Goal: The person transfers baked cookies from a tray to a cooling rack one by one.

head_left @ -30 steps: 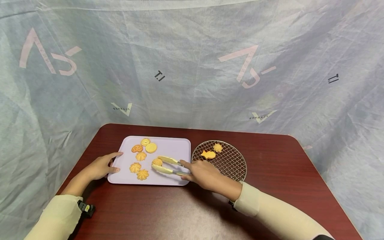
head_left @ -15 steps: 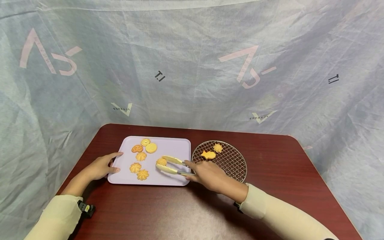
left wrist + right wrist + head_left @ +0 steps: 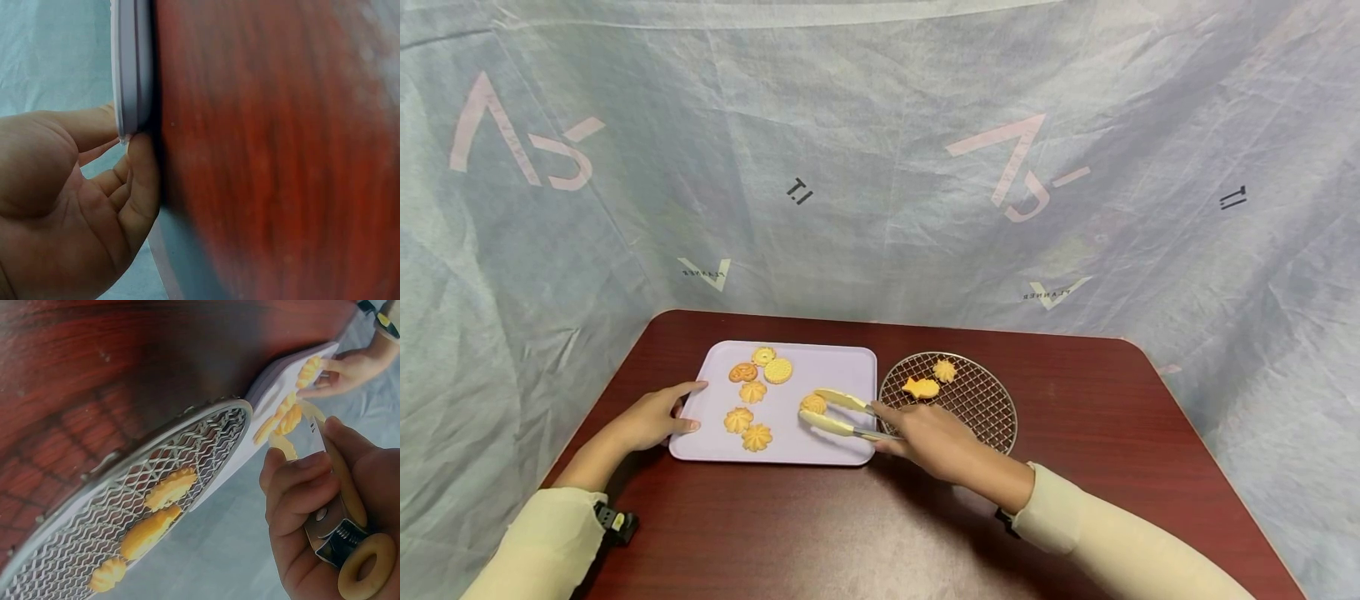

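Note:
A person's left hand [image 3: 651,419] grips the left edge of a pale lilac tray [image 3: 842,360]; in the left wrist view, fingers and thumb [image 3: 94,128] lie on opposite sides of its rim. With the right hand [image 3: 936,442] the person holds cream-tipped tongs [image 3: 829,423]. The tongs' tips stand on either side of a round ridged cookie [image 3: 813,403], over the right half of the tray. Whether the cookie is lifted or touches the tray, I cannot tell. Several other cookies, among them a flower-shaped one [image 3: 757,437] and a pretzel-shaped one [image 3: 742,372], lie on the tray's left half.
Right of the tray stands a round wire rack [image 3: 992,417], partly behind the right hand. It bears a fish-shaped cookie [image 3: 921,387] and a flower-shaped cookie [image 3: 944,370]; the right wrist view shows another cookie [image 3: 107,575]. Both stand on a dark red wooden table [image 3: 1090,417].
The right hand and tongs have moved to the right, and the round cookie between the tips has shifted right with them. The left hand and tray stay where they were.

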Action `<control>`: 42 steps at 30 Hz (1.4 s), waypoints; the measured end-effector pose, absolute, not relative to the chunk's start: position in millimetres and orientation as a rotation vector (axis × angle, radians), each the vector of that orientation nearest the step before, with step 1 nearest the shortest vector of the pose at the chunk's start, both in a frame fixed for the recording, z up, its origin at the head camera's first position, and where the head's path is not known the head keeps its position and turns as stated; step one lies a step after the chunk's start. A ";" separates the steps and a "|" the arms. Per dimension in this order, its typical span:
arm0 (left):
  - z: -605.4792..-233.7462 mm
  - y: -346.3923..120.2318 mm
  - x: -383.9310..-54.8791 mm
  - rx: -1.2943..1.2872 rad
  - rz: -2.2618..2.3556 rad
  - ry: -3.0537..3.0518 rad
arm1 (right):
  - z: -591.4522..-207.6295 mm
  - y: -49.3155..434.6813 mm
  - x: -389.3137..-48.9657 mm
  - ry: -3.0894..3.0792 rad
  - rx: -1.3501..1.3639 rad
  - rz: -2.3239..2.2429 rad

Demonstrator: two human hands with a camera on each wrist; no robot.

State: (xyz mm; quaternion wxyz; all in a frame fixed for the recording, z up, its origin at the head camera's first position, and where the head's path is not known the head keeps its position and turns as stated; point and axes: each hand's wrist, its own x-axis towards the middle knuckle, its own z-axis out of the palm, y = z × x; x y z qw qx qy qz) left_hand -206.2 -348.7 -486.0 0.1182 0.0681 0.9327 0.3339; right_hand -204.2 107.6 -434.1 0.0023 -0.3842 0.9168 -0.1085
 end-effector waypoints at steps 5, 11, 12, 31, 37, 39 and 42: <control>-486.3 -348.7 -206.2 0.194 0.979 2.724 | -433.2 113.4 -203.9 2.897 -1.188 -0.340; -486.7 -349.1 -206.5 0.198 0.978 2.730 | -431.1 120.6 -204.5 2.904 -1.121 -0.340; -486.7 -349.1 -206.5 0.198 0.978 2.731 | -430.8 121.7 -204.6 2.906 -1.110 -0.336; -488.2 -348.7 -207.9 0.177 0.967 2.731 | -428.0 145.2 -204.6 2.953 -1.100 -0.344; -487.5 -348.0 -207.7 0.170 0.956 2.733 | -427.1 154.0 -204.2 2.980 -1.041 -0.328; -486.7 -347.3 -207.2 0.167 0.954 2.732 | -427.3 157.2 -204.1 2.989 -1.022 -0.327; -485.4 -346.6 -206.4 0.166 0.951 2.730 | -428.8 162.4 -204.5 3.002 -0.994 -0.332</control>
